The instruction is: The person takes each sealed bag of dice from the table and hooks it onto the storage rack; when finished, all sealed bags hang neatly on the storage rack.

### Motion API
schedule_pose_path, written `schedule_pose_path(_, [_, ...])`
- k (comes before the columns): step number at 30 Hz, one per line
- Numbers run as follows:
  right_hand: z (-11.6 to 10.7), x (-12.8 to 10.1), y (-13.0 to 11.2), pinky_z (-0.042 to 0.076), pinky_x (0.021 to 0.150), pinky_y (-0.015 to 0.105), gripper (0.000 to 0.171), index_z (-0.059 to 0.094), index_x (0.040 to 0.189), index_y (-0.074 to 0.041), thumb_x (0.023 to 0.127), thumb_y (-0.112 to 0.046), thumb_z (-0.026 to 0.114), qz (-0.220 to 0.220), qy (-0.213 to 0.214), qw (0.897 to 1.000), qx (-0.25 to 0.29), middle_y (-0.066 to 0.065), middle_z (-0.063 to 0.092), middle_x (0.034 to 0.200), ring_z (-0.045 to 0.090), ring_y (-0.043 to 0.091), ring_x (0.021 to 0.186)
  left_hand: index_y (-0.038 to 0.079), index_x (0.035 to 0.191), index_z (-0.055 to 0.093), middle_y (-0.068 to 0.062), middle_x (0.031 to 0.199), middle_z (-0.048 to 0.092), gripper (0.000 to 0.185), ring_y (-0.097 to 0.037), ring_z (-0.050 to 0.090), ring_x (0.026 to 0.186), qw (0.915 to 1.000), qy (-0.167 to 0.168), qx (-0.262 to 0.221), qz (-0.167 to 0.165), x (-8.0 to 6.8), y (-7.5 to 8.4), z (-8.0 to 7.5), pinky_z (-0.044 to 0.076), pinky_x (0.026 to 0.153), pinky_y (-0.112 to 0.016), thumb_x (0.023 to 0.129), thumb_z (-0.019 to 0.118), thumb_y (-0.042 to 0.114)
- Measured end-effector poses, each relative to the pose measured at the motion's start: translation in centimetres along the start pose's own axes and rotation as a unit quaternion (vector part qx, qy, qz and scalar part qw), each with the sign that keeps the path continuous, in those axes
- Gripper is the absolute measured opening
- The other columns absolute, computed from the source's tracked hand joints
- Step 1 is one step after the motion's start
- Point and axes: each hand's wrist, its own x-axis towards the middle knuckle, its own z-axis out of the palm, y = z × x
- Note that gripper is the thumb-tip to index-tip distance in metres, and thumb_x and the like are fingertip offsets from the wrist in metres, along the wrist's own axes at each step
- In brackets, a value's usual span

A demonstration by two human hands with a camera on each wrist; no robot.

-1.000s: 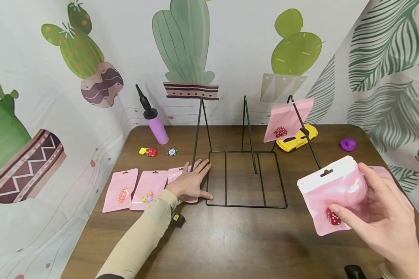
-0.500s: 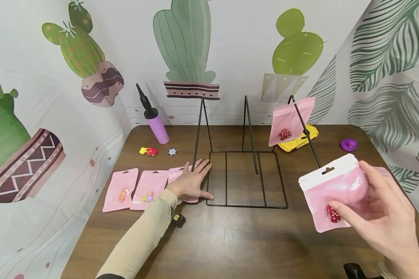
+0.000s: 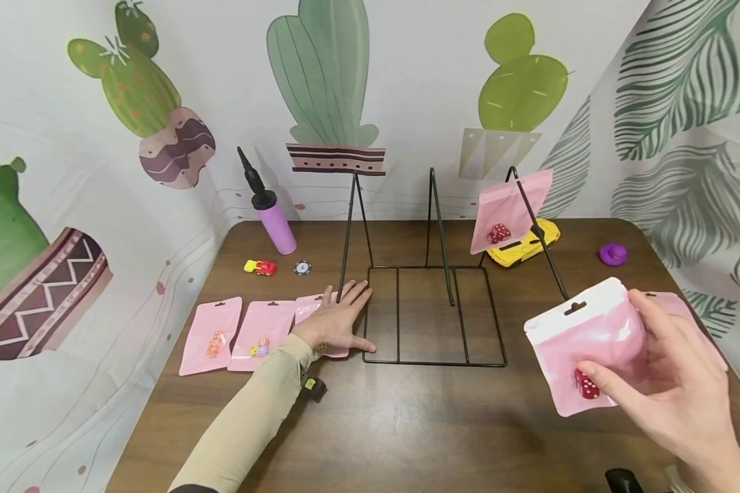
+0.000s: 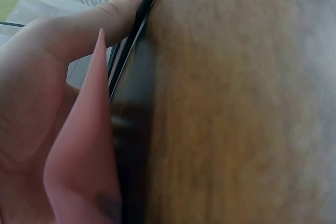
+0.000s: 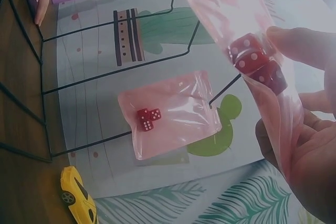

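Observation:
My right hand (image 3: 672,397) holds a pink zip bag (image 3: 586,342) with red dice (image 3: 586,385) inside, raised above the table's right side; the right wrist view shows the same bag (image 5: 252,61) pinched between thumb and fingers. My left hand (image 3: 339,320) lies flat on the table, fingers straight, over a pink bag (image 3: 311,309) and against the left edge of the black wire rack (image 3: 434,315). In the left wrist view a finger (image 4: 79,30) touches the rack's wire (image 4: 131,56). Another pink bag with red dice (image 3: 510,209) hangs on the rack's right prong.
Two more pink bags (image 3: 212,335) (image 3: 262,335) lie left of my left hand. A purple pump (image 3: 271,216), a small toy car (image 3: 260,267) and a chip (image 3: 302,267) sit at the back left. A yellow toy car (image 3: 527,245) and purple duck (image 3: 612,254) sit at the back right.
The bag in my right hand shifted slightly up, then back down. The left hand has not moved.

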Motion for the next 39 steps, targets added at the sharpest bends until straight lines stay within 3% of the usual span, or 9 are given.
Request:
schedule_pose_path(8, [0.6, 0.6, -0.6, 0.046, 0.068, 0.003, 0.081, 0.053, 0.120, 0.021, 0.067, -0.026, 0.090, -0.017, 0.014, 0.999, 0.028, 0.013, 0.064, 0.110, 0.058, 0.001, 0.079, 0.013, 0.157, 0.014, -0.006, 0.165, 0.007, 0.122, -0.030, 0.008, 0.151, 1.0000, 0.004, -0.004, 0.001, 0.0, 0.1, -0.1, 0.008, 0.114, -0.067, 0.068, 0.063, 0.081])
schedule_pose_path(11, [0.8, 0.5, -0.5, 0.045, 0.069, 0.002, 0.081, 0.053, 0.121, 0.021, 0.068, -0.029, 0.089, -0.017, 0.010, 1.000, 0.015, 0.013, 0.064, 0.112, 0.056, 0.004, 0.084, 0.013, 0.157, 0.014, -0.006, 0.165, 0.006, 0.122, -0.031, 0.008, 0.151, 1.0000, 0.003, -0.003, 0.002, 0.0, 0.1, 0.0, 0.007, 0.114, -0.066, 0.069, 0.062, 0.081])
schedule_pose_path(18, [0.6, 0.0, -0.5, 0.041, 0.075, 0.003, 0.086, 0.053, 0.124, 0.018, 0.071, -0.042, 0.084, 0.002, 0.003, 0.999, -0.043, 0.000, 0.063, 0.114, 0.051, 0.002, 0.089, 0.013, 0.157, 0.014, -0.006, 0.165, 0.006, 0.122, -0.030, 0.007, 0.151, 1.0000, 0.005, -0.002, 0.002, 0.0, 0.0, -0.2, 0.007, 0.114, -0.067, 0.069, 0.062, 0.081])
schedule_pose_path(28, [0.3, -0.4, -0.1, 0.041, 0.073, 0.003, 0.089, 0.053, 0.125, 0.018, 0.071, -0.046, 0.083, 0.021, -0.009, 0.998, -0.063, -0.003, 0.062, 0.112, 0.050, 0.001, 0.086, 0.013, 0.158, 0.013, -0.006, 0.165, 0.004, 0.122, -0.029, 0.004, 0.151, 1.0000, -0.003, -0.005, 0.001, -0.1, 0.0, -0.1, 0.006, 0.114, -0.067, 0.069, 0.061, 0.081])
schedule_pose_path(39, [1.5, 0.1, 1.4, 0.037, 0.080, 0.006, 0.088, 0.055, 0.123, 0.017, 0.073, -0.050, 0.081, -0.012, 0.016, 0.997, -0.081, 0.001, 0.065, 0.112, 0.051, 0.000, 0.097, 0.014, 0.158, 0.013, -0.005, 0.165, 0.004, 0.122, -0.029, 0.005, 0.151, 1.0000, -0.003, -0.003, -0.002, -0.1, -0.1, 0.0, 0.006, 0.114, -0.066, 0.069, 0.061, 0.082])
